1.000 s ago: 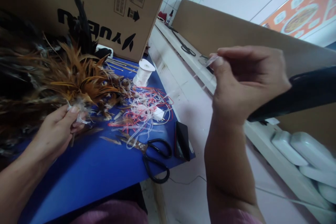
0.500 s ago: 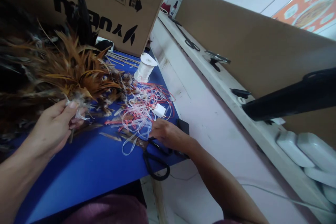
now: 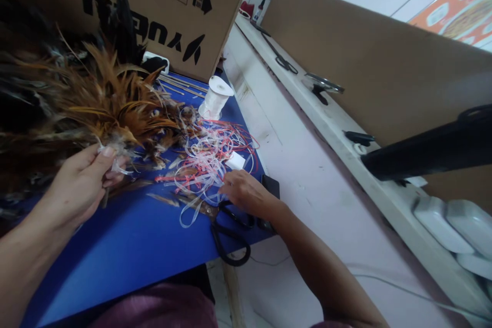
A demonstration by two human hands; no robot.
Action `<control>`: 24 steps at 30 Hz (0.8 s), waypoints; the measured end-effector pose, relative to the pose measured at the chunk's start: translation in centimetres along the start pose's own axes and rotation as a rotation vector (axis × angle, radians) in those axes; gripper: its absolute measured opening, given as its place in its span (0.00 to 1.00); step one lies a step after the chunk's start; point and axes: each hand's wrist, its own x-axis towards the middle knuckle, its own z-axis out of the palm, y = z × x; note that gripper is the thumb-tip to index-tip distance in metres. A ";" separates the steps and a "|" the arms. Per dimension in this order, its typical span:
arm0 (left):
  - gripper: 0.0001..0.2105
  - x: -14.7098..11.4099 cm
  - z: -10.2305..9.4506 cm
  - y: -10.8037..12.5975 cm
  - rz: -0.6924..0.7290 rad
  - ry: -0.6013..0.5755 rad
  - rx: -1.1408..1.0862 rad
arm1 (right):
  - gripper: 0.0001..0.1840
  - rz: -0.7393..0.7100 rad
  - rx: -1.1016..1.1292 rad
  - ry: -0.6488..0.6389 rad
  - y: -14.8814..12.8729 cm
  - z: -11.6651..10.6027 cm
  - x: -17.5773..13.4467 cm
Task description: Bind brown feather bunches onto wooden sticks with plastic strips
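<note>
My left hand (image 3: pixel 90 171) is closed on the pale, fluffy base of a feather bundle (image 3: pixel 111 97). Its brown, orange and black feathers fan out up and to the left, and a short end of clear ribbon sticks out by the thumb. My right hand (image 3: pixel 244 189) has curled fingers at the right edge of a tangle of white and red ribbons (image 3: pixel 203 159). Those fingertips touch the ribbons, but what they pinch is hidden. Below the right hand lie black-handled scissors (image 3: pixel 232 246), their blades pointing toward the tangle.
A white ribbon spool (image 3: pixel 216 97) stands behind the tangle on the blue table (image 3: pixel 126 251). A small white block (image 3: pixel 235 161) and a dark phone-like object (image 3: pixel 270 186) lie near the right edge. Behind stands a large cardboard box (image 3: pixel 161 5); a wall ledge (image 3: pixel 319 113) runs along the right.
The view has shifted slightly. My right hand stays at the ribbons, with its fingers a little higher beside the white block. My left hand keeps its grip on the feather bundle.
</note>
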 end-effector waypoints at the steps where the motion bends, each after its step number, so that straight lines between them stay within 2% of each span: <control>1: 0.08 0.0 0.0 -0.1 -0.001 0.001 -0.001 | 0.09 0.001 0.009 -0.001 -0.1 0.1 0.3; 3: 0.07 0.0 -0.1 -0.2 -0.002 -0.001 -0.001 | 0.10 0.040 0.094 0.074 -0.1 0.3 0.8; 6: 0.09 0.0 0.1 0.0 -0.007 0.018 0.006 | 0.06 0.189 0.338 0.287 0.3 0.2 1.0; 8: 0.09 -0.1 0.1 0.1 -0.010 0.030 0.005 | 0.10 0.220 0.436 0.347 0.6 0.1 0.7; 10: 0.09 -0.1 0.1 0.1 -0.011 0.023 -0.006 | 0.09 0.118 0.422 0.288 0.6 0.0 0.2; 13: 0.09 0.0 -0.2 -0.1 -0.007 0.009 -0.011 | 0.12 -0.052 0.283 0.112 0.2 0.1 -0.3; 17: 0.10 0.2 -0.4 -0.4 -0.005 -0.003 -0.008 | 0.14 -0.111 0.127 -0.054 -0.1 0.7 0.2; 21: 0.10 0.3 -0.5 -0.3 -0.001 -0.003 -0.035 | 0.13 -0.162 0.051 -0.073 0.2 1.6 0.9; 24: 0.09 0.2 -0.4 -0.1 -0.014 0.010 -0.036 | 0.12 -0.161 0.114 -0.033 0.1 2.0 1.1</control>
